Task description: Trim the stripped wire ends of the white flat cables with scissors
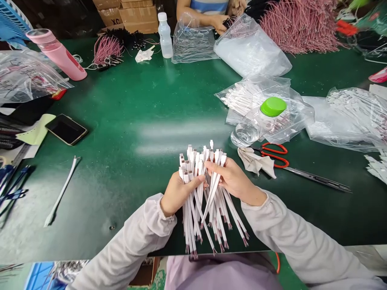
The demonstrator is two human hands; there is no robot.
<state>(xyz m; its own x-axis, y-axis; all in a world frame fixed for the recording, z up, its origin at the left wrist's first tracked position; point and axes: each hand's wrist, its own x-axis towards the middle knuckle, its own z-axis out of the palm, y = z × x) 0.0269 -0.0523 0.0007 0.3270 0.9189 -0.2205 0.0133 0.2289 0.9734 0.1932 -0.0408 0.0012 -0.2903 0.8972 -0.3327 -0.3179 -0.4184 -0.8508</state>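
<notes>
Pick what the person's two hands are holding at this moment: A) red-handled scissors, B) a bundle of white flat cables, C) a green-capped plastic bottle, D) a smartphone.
B. The left hand and the right hand both grip the bundle of white flat cables, whose connector ends stick up above the fingers.

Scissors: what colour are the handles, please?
The scissors handles are orange-red, clearest in the head view.
</notes>
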